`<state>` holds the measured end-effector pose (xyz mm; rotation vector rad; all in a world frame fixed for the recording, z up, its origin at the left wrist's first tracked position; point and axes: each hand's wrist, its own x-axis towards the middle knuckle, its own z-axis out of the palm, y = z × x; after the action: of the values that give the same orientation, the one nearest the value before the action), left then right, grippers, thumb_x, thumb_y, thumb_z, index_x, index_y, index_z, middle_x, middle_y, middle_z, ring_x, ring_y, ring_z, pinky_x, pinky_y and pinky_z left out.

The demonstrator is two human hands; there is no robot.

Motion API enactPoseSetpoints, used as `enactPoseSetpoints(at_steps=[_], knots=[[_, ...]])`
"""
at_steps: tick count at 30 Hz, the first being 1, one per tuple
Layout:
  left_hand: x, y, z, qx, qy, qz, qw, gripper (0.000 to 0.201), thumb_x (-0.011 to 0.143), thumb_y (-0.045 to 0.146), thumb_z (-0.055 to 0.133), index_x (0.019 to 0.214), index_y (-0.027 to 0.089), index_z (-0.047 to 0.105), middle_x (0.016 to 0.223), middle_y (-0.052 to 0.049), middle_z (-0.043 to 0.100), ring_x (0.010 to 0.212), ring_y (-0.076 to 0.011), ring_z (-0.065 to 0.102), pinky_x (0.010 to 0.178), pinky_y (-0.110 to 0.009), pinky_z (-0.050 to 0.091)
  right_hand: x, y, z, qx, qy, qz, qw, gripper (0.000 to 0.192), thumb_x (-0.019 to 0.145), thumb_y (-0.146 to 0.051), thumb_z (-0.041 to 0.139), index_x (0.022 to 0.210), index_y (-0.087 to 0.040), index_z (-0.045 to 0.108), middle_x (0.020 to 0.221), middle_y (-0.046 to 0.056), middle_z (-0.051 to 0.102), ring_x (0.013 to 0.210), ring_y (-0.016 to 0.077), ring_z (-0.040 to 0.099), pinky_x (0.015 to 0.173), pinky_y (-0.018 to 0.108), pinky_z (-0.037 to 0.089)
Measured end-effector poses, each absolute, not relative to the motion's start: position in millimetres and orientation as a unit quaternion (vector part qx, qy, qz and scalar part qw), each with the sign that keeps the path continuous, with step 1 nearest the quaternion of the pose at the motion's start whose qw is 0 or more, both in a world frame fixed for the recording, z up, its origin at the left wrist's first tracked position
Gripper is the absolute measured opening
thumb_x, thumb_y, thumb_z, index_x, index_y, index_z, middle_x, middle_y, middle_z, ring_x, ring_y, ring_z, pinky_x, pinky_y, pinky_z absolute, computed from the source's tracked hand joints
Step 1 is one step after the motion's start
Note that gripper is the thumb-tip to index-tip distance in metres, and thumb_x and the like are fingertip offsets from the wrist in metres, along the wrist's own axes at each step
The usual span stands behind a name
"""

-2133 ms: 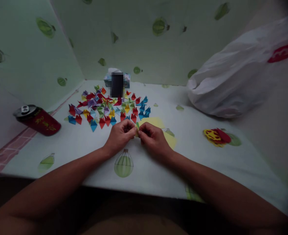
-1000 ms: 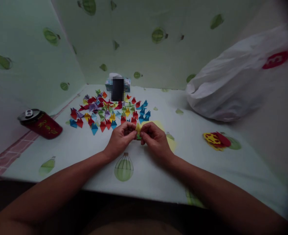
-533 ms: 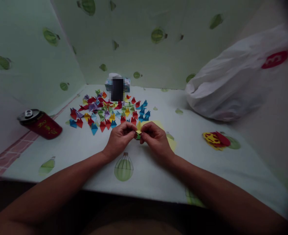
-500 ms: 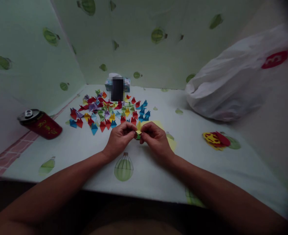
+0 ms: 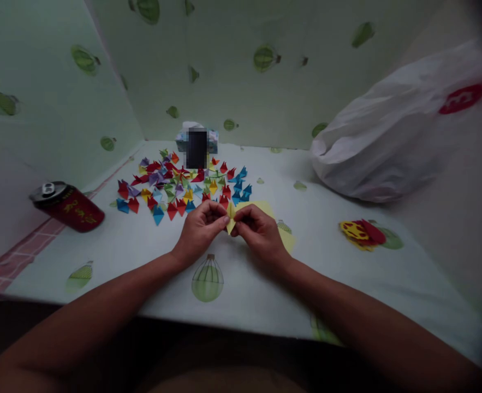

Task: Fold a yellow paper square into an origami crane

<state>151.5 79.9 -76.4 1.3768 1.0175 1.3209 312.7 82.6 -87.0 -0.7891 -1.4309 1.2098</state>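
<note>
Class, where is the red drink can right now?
The red drink can lies on its side at the table's left edge, left of the folded paper pieces.

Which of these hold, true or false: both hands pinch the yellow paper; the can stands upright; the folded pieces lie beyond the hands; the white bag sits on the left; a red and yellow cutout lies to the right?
1. Both hands pinch the yellow paper. True: left hand and right hand meet on it.
2. The can stands upright. False: it lies on its side.
3. The folded pieces lie beyond the hands. True.
4. The white bag sits on the left. False: it is at the right.
5. A red and yellow cutout lies to the right. True.
</note>
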Motion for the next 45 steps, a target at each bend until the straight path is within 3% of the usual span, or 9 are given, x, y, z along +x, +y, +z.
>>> enactPoseSetpoints(at_steps=[4, 8, 19, 26, 31, 34, 39, 45], knots=[[152, 80, -78, 0.567, 0.409, 0.552, 0.455, 0.021, 0.075, 0.021, 0.075, 0.084, 0.017, 0.057, 0.077, 0.003, 0.059, 0.068, -0.0084, 0.057, 0.064, -0.021, 0.05, 315, 82, -83, -0.349, -0.549, 0.546, 0.528, 0.014, 0.083, -0.026, 0.064, 0.089, -0.021, 0.053, 0.074, -0.004, 0.061, 0.058, 0.0106, 0.061, 0.059, 0.028, 0.051], [152, 80, -79, 0.568, 0.405, 0.546, 0.463, 0.022, 0.076, 0.021, 0.076, 0.085, 0.017, 0.056, 0.079, 0.003, 0.058, 0.071, -0.0083, 0.056, 0.067, -0.021, 0.049, 317, 85, -84, -0.378, -0.582, 0.539, 0.478, 0.023, 0.083, -0.036, 0.067, 0.076, -0.019, 0.054, 0.061, -0.004, 0.058, 0.05, 0.0095, 0.054, 0.051, 0.025, 0.042], [152, 79, -82, 0.528, 0.399, 0.463, 0.59, 0.025, 0.08, 0.032, 0.073, 0.083, 0.016, 0.055, 0.075, 0.001, 0.063, 0.07, -0.0106, 0.059, 0.068, -0.024, 0.046, 316, 82, -84, -0.389, -0.593, 0.513, 0.484, 0.025, 0.087, -0.035, 0.063, 0.071, -0.018, 0.055, 0.058, -0.003, 0.06, 0.049, 0.0101, 0.053, 0.053, 0.026, 0.042], [150, 83, -81, 0.535, 0.396, 0.456, 0.591, 0.028, 0.075, 0.03, 0.077, 0.087, 0.016, 0.056, 0.071, 0.003, 0.061, 0.063, -0.0094, 0.059, 0.063, -0.023, 0.046, 315, 87, -87, -0.358, -0.518, 0.592, 0.503, 0.026, 0.083, -0.041, 0.07, 0.088, -0.021, 0.054, 0.064, -0.006, 0.061, 0.046, 0.0096, 0.054, 0.047, 0.023, 0.04], [151, 82, -79, 0.536, 0.402, 0.438, 0.599, 0.033, 0.073, 0.03, 0.078, 0.093, 0.017, 0.055, 0.072, 0.004, 0.06, 0.062, -0.0088, 0.058, 0.062, -0.022, 0.045, 317, 90, -89, -0.363, -0.514, 0.606, 0.487, 0.027, 0.08, -0.037, 0.074, 0.074, -0.019, 0.054, 0.061, -0.005, 0.059, 0.047, 0.008, 0.052, 0.048, 0.022, 0.039], [151, 82, -79, 0.536, 0.407, 0.429, 0.602, 0.031, 0.078, 0.032, 0.075, 0.099, 0.017, 0.057, 0.073, 0.002, 0.062, 0.062, -0.0097, 0.058, 0.061, -0.023, 0.046, 318, 90, -90, -0.365, -0.514, 0.597, 0.496, 0.023, 0.08, -0.035, 0.073, 0.076, -0.019, 0.056, 0.062, -0.005, 0.058, 0.047, 0.0075, 0.051, 0.049, 0.022, 0.039], [151, 81, -78, 0.547, 0.419, 0.423, 0.589, 0.022, 0.082, 0.035, 0.071, 0.083, 0.016, 0.06, 0.071, 0.001, 0.062, 0.058, -0.0087, 0.055, 0.058, -0.023, 0.045, 319, 90, -92, -0.367, -0.526, 0.589, 0.492, 0.023, 0.082, -0.035, 0.072, 0.074, -0.02, 0.058, 0.062, -0.005, 0.059, 0.05, 0.0083, 0.052, 0.05, 0.022, 0.04], [151, 82, -78, 0.522, 0.421, 0.449, 0.59, 0.023, 0.079, 0.032, 0.074, 0.084, 0.017, 0.057, 0.068, 0.003, 0.061, 0.06, -0.0096, 0.059, 0.062, -0.023, 0.049, 317, 90, -93, -0.371, -0.501, 0.589, 0.514, 0.021, 0.081, -0.032, 0.072, 0.073, -0.019, 0.058, 0.058, -0.006, 0.056, 0.048, 0.0077, 0.05, 0.049, 0.021, 0.039]])
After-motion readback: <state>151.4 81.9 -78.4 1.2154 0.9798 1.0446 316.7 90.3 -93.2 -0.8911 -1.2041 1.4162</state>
